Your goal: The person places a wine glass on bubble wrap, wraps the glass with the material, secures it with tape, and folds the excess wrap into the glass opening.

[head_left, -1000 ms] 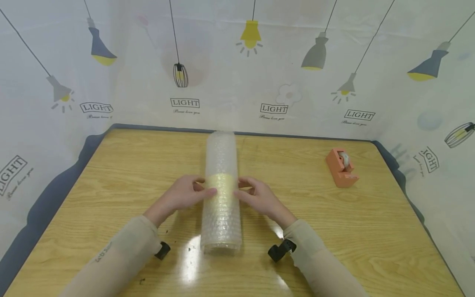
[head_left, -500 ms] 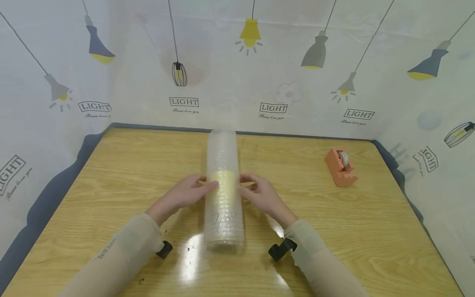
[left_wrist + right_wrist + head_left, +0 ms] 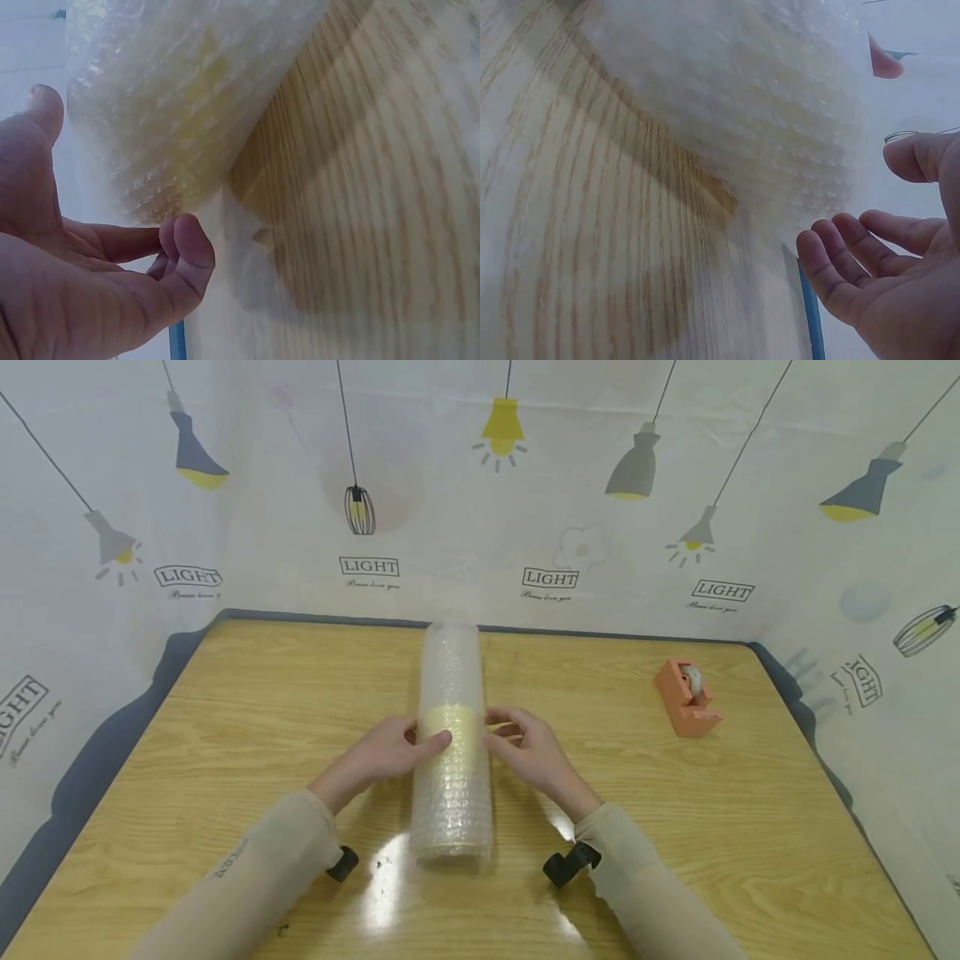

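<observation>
Sleeves (image 3: 262,864) lie nearest my viewpoint, both reaching in over the worktop (image 3: 600,685) from its near side; a black wrist unit (image 3: 343,864) hangs at each cuff.

Left hand (image 3: 378,747): fingers loosely bent along the left flank of the roll (image 3: 459,764), thumb laid over its top; cupped, not clenched. Right hand (image 3: 532,752): relaxed, fingers slightly bent, tips at or just beside the right flank. Even on my wrist feeds I cannot tell whether every fingertip makes contact.

Roll: bubble wrap, lying lengthwise on the worktop a little left of centre, far end up at the far edge. Yellow patch (image 3: 467,727) shows through about mid-length; I cannot identify it. I judge that the hands sit opposite each other at mid-length to steady a round body that would otherwise turn sideways, and lightly, so the bubbles keep their shape. Lying lengthwise, it offers one flank to each hand.

Dispenser (image 3: 686,697): orange, loaded with tape (image 3: 692,681), near the far right corner, well apart from the hands; probably set there to be handy without crowding the roll.

Cloth (image 3: 465,539), lamp-printed, rises behind the far edge.
</observation>
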The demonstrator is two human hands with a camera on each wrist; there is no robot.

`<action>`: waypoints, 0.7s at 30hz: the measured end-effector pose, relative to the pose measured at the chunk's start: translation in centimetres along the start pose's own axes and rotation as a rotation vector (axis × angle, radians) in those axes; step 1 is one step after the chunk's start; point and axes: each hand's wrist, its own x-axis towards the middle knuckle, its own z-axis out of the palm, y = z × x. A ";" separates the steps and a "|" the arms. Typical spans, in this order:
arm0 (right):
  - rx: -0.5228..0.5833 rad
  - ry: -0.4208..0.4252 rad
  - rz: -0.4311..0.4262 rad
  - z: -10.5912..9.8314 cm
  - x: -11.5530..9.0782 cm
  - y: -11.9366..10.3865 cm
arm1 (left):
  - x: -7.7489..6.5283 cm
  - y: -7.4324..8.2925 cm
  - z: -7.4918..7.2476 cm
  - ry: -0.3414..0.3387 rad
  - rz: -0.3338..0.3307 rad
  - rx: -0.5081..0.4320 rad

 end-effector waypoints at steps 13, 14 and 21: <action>0.027 0.037 -0.052 -0.1 0.0 0.0 | -0.1 0.1 0.2 0.015 -0.042 -0.086; 0.029 0.041 -0.058 -0.1 0.0 0.1 | -0.1 0.1 0.1 0.012 -0.043 -0.094; 0.042 0.061 -0.054 -0.2 0.0 0.0 | -0.3 0.3 -0.2 0.008 -0.069 -0.112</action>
